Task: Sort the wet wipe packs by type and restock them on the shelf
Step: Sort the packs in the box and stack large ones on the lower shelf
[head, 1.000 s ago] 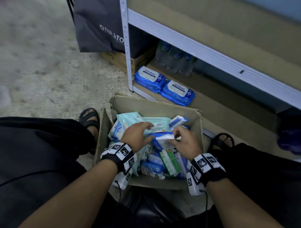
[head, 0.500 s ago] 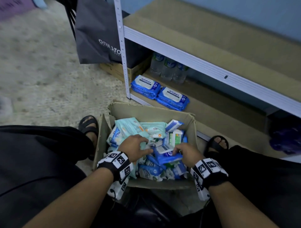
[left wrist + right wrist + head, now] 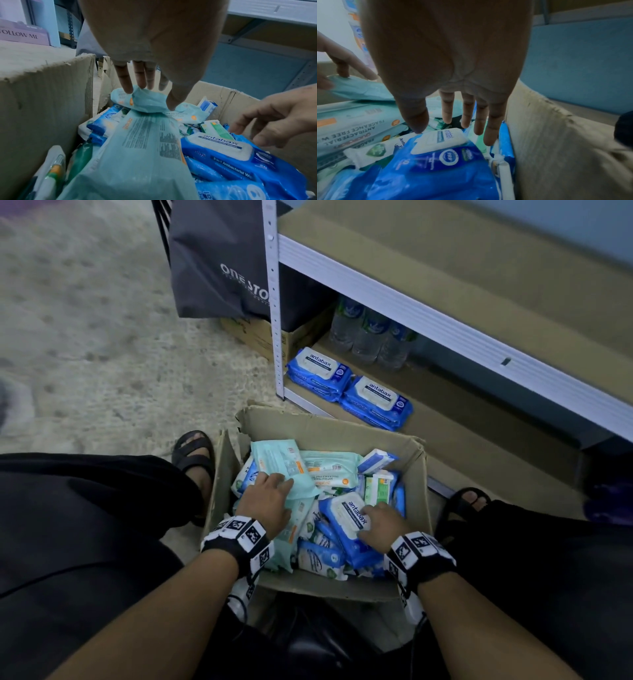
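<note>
Blue pack (image 3: 352, 525) lies in the box (image 3: 329, 426) directly under the right hand (image 3: 380, 525), fingers spread loosely over its lid; left hand (image 3: 270, 501) pinches a teal pack (image 3: 284, 460) beside it.

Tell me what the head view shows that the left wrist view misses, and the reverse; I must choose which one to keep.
Head only: two blue antabax stacks on the bottom shelf, water bottles, a dark bag.
Left wrist only: a purple box lettered FOLLOW ME, and the left hand pinching the teal pack's end.
Both: the carton, the right hand at an antabax pack.
</note>
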A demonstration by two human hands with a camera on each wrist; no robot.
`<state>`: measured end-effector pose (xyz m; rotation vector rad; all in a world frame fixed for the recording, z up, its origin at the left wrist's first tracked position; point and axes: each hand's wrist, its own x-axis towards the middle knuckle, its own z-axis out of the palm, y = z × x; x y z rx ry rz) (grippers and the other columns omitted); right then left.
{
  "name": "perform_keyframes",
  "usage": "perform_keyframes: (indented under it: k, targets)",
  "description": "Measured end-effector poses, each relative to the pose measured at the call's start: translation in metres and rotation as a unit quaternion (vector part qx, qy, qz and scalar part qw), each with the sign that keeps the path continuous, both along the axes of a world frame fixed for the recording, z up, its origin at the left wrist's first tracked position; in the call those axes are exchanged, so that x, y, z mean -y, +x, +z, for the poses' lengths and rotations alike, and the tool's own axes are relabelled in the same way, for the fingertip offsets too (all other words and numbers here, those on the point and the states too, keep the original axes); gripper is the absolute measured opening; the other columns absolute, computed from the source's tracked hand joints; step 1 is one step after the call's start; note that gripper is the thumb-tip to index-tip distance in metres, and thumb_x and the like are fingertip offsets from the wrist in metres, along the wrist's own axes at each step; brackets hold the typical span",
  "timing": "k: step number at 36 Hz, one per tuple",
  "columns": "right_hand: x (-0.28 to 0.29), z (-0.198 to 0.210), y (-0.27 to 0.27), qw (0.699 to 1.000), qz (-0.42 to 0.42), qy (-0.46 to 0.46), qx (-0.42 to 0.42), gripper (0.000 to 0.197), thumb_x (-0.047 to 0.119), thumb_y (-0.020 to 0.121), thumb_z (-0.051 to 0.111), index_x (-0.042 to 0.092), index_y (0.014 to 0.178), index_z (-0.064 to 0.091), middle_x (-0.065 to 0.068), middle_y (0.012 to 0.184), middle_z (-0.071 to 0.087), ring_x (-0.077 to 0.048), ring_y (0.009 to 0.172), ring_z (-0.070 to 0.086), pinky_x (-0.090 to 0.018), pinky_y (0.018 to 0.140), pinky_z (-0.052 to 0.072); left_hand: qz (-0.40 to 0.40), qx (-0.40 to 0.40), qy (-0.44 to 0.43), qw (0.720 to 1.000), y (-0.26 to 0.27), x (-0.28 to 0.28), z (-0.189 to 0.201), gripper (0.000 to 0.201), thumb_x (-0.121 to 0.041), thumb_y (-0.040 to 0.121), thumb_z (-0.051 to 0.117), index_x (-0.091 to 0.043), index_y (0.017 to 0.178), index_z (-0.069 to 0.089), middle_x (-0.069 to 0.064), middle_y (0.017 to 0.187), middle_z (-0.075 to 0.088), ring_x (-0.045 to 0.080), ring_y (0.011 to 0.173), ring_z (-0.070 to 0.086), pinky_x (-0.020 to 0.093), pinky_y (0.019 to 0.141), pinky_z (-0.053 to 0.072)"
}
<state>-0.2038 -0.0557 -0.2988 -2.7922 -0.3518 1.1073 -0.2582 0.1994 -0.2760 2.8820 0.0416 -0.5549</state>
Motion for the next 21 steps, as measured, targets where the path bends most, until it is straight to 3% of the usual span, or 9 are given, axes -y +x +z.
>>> perform_keyframes:
  k: [2,4,6,8,10,12,14,17,21]
  targets:
    - [-0.007,-0.007,0.0,0.999,0.019,0.0,-0.032,0.069,0.046,0.089,0.061,0.023,0.149,0.036,-0.012,0.148,0.036,-0.032,0.133,0.04,-0.038,0.108,0.038,-0.004,-0.013,0.009,1.0,0.0,-0.002,0.001,0.064,-0.036,0.093,0.054,-0.021,0.15,0.031,0.003,0.151,0.034,0.025,0.133,0.031,0.039,0.105,0.039]
    - [-0.008,-0.015,-0.004,0.996,0.042,-0.022,-0.074,0.081,0.055,0.089,0.059,0.026,0.156,0.022,-0.012,0.161,0.016,-0.034,0.143,0.027,-0.04,0.116,0.028,-0.007,-0.018,0.013,1.0,0.001,-0.004,0.001,0.064,-0.037,0.093,0.054,-0.021,0.15,0.031,0.003,0.149,0.035,0.026,0.132,0.032,0.039,0.103,0.04]
    - [-0.007,-0.023,-0.01,0.993,0.061,-0.053,-0.087,0.088,0.064,0.086,0.058,0.03,0.156,0.018,-0.009,0.164,0.004,-0.035,0.147,0.018,-0.043,0.119,0.023,-0.007,-0.021,0.016,1.0,0.002,-0.005,0.002,0.066,-0.036,0.092,0.054,-0.02,0.151,0.029,0.003,0.148,0.036,0.027,0.13,0.033,0.039,0.103,0.04]
    - [-0.007,-0.028,-0.013,0.995,0.057,-0.062,-0.061,0.085,0.066,0.081,0.061,0.029,0.151,0.029,-0.009,0.159,0.016,-0.035,0.141,0.026,-0.044,0.114,0.029,-0.006,-0.026,0.02,0.999,0.006,-0.006,0.002,0.068,-0.037,0.093,0.052,-0.019,0.152,0.025,0.003,0.146,0.037,0.029,0.128,0.034,0.04,0.104,0.039]
    - [-0.007,-0.029,-0.012,0.997,0.045,-0.056,-0.037,0.072,0.069,0.077,0.062,0.028,0.134,0.043,-0.008,0.144,0.03,-0.036,0.129,0.036,-0.044,0.105,0.038,-0.004,-0.031,0.023,0.999,0.008,-0.007,0.003,0.068,-0.038,0.093,0.051,-0.019,0.152,0.025,0.005,0.143,0.038,0.03,0.127,0.035,0.04,0.103,0.039]
    - [-0.007,-0.029,-0.012,0.998,0.026,-0.044,-0.026,0.062,0.071,0.077,0.06,0.027,0.118,0.046,-0.007,0.135,0.033,-0.035,0.12,0.041,-0.043,0.098,0.042,-0.005,-0.031,0.029,0.999,0.01,-0.005,0.003,0.062,-0.038,0.094,0.05,-0.018,0.149,0.032,0.006,0.138,0.04,0.03,0.123,0.037,0.04,0.098,0.04]
    - [-0.007,-0.031,-0.014,0.999,0.011,-0.032,-0.013,0.057,0.069,0.079,0.061,0.024,0.112,0.047,-0.009,0.13,0.036,-0.034,0.113,0.046,-0.04,0.094,0.044,0.001,-0.024,0.032,0.999,0.013,-0.004,0.004,0.05,-0.037,0.094,0.049,-0.017,0.139,0.044,0.006,0.131,0.042,0.029,0.118,0.039,0.04,0.094,0.04]
    - [-0.008,-0.036,-0.015,0.999,-0.002,-0.035,0.01,0.06,0.068,0.081,0.06,0.021,0.117,0.047,-0.011,0.127,0.039,-0.034,0.111,0.049,-0.041,0.093,0.045,0.015,-0.019,0.029,0.999,0.016,-0.004,0.004,0.04,-0.036,0.094,0.048,-0.016,0.128,0.053,0.006,0.126,0.044,0.028,0.117,0.039,0.041,0.093,0.039]
    - [-0.014,-0.038,-0.012,0.997,0.005,-0.068,0.029,0.077,0.073,0.08,0.056,0.021,0.134,0.039,-0.013,0.136,0.037,-0.036,0.121,0.044,-0.044,0.099,0.042,0.029,0.009,0.005,1.0,0.016,-0.008,-0.002,0.036,-0.038,0.095,0.049,-0.019,0.124,0.059,0.004,0.124,0.046,0.027,0.115,0.038,0.039,0.094,0.039]
